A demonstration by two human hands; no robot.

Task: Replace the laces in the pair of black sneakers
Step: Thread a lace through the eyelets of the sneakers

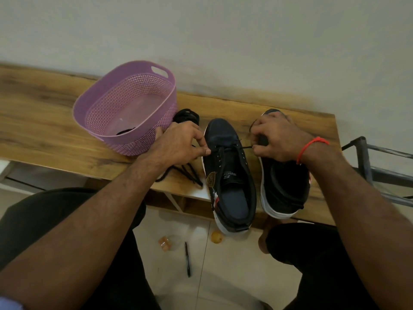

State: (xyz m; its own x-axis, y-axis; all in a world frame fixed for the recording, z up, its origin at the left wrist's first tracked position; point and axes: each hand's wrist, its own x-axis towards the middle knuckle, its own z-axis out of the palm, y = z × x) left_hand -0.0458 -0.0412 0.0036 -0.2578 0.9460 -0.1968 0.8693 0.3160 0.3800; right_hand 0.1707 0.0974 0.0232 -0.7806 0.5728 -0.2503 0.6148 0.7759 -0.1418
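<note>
Two black sneakers with white soles stand side by side on the wooden table, toes away from me. Across the lowest eyelets of the left sneaker [228, 173] runs a black lace [225, 149]. My left hand [176, 142] pinches that lace at the shoe's left side. My right hand [279, 137] pinches the lace's other end at the shoe's right side, above the right sneaker [286, 189], whose toe it partly hides. A loose black lace [183, 173] lies on the table under my left wrist. Another bundled lace [186, 115] sits beside the basket.
A purple perforated basket [107, 101] stands at the left, something dark in its bottom. The table's [44, 121] near edge runs just under the shoes' heels. On the floor below lie a pen [187, 259] and small bits. A metal rack [380, 166] is at the right.
</note>
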